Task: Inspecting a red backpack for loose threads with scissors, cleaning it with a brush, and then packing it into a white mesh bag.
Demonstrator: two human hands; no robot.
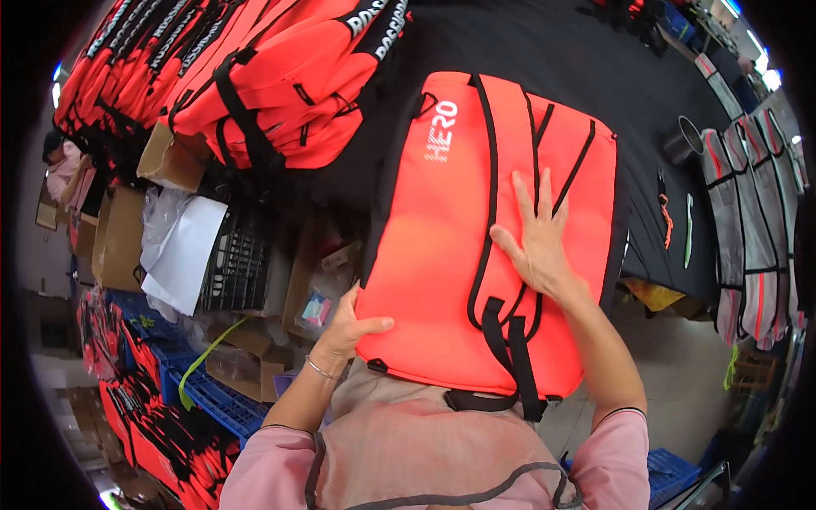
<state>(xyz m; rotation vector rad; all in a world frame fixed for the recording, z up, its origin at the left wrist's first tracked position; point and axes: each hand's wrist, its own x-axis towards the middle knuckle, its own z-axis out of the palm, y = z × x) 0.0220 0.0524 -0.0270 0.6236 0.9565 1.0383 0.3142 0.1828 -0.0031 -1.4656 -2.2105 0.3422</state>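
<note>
A bright red-orange backpack (pixel 425 255) with black trim lies in front of me, its near end against my apron and its far part on the black-covered table. My left hand (pixel 344 327) grips its near left corner, thumb on top and fingers hidden beneath. On the padded shoulder strap (pixel 507 127), my right hand (pixel 544 242) rests flat with fingers spread. Black webbing straps (pixel 510 357) hang over the bag's near edge. White lettering marks the upper left of the panel.
Red bags (pixel 289 93) are piled at the far left. Below them are cardboard boxes (pixel 119 238), white paper (pixel 183 255) and a black crate (pixel 238 259). At the right lie an orange cord (pixel 666 221), a green-and-white slim tool (pixel 688 229), a metal cup (pixel 682 140) and grey straps (pixel 752 221).
</note>
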